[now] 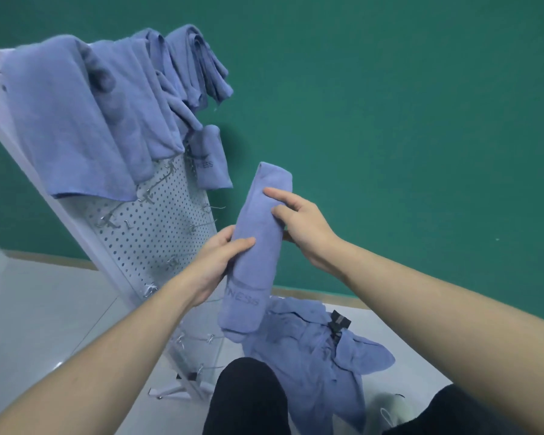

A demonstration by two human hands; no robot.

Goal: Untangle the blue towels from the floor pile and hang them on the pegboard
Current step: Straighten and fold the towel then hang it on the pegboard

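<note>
Fingers of both the left hand (215,262) and right hand (299,227) grasp a folded blue towel (255,246); more towels (85,114) drape the pegboard (161,221), a pile (311,350) on the floor (38,309).

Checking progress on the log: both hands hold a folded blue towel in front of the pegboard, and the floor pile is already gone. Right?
Not quite. The head view shows the floor pile still there; the left hand and right hand do hold the folded towel by the pegboard.
</note>
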